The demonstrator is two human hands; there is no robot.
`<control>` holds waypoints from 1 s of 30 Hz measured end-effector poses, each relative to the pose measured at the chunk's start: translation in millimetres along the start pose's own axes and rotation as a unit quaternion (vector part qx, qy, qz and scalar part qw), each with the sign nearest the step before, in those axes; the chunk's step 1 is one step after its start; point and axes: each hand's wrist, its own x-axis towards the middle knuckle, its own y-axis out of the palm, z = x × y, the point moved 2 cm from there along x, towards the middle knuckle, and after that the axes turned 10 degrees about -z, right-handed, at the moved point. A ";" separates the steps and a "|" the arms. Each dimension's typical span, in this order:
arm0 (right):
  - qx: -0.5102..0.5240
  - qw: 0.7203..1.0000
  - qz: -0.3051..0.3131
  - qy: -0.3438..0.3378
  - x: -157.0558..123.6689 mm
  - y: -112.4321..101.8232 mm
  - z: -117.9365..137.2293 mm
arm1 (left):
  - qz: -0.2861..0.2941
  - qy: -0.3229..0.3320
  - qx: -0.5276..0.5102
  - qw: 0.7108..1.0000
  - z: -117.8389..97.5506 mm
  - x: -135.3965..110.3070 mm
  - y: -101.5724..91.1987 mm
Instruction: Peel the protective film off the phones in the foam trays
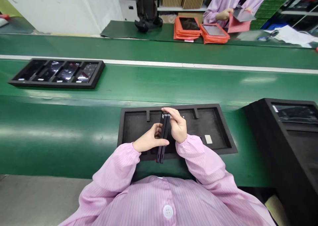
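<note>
Two thin black panel-like devices stand on edge, face to face, held between my hands over a black foam tray. My left hand grips them from the left, its thumb across the near edges and its fingers behind. Against the upper right side rests my right hand, fingers bent over the top corner and the side. A small pale label shows near the top of the left device. Inside the tray lies a small cream-coloured paper piece, right of my right hand. The faces between the devices are hidden.
On the green belt at left sits a foam tray with several glossy panels. A tall stack of black foam trays stands at right, a panel on top. Across the bench, a co-worker handles a panel beside orange-red pouches.
</note>
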 end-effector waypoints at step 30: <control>0.027 0.914 0.201 0.352 -41.6 -29.3 64.9 | -0.013 0.021 0.117 0.993 -84.3 0.9 -1.1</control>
